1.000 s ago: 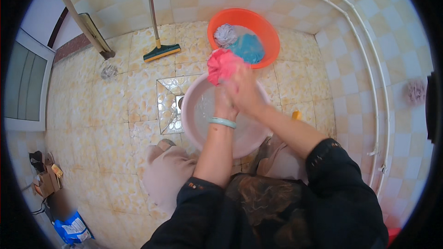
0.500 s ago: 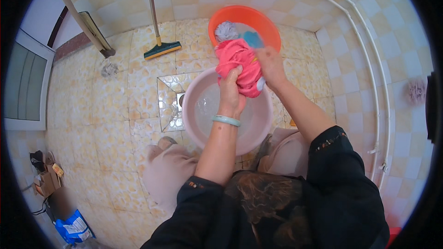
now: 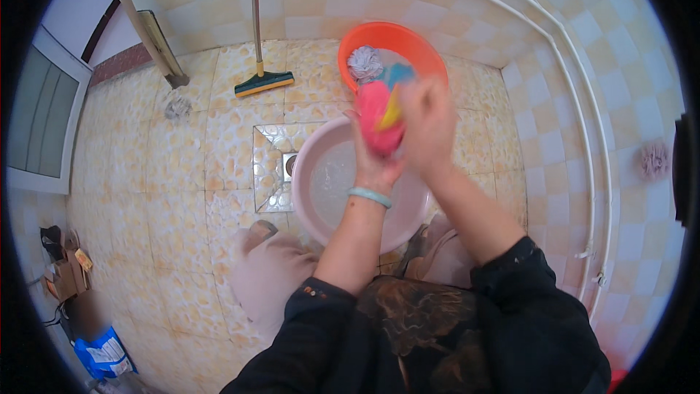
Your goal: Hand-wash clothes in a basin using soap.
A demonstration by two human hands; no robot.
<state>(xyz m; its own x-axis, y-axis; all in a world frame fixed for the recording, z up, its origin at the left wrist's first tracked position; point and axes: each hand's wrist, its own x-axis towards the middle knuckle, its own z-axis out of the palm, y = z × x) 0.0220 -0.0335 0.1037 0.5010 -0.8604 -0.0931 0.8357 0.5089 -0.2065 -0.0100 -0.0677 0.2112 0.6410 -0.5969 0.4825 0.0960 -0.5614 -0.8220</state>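
Over the pale pink basin (image 3: 305,208) I hold a bunched pink cloth (image 3: 373,106) with a yellow patch on it. My left hand (image 3: 375,166), with a pale green bangle at its wrist, grips the cloth from below and the left. Close against the cloth's right side is my right hand (image 3: 429,128). Motion smears its fingers, so its grip does not show clearly. Cloudy water lies in the basin, between my knees. Just beyond the cloth stands an orange basin (image 3: 364,29), holding a whitish mesh bath puff (image 3: 364,64) and a blue item (image 3: 398,73).
A floor squeegee (image 3: 264,84) leans at the back wall, with a flat mop (image 3: 162,47) left of it. A drain (image 3: 290,165) sits left of the pink basin. White pipes (image 3: 594,175) run along the right wall. A blue bag (image 3: 106,354) lies at lower left.
The cloth is bunched smaller and shows more yellow. My right hand has moved a little and blurs. The whole view has shifted slightly.
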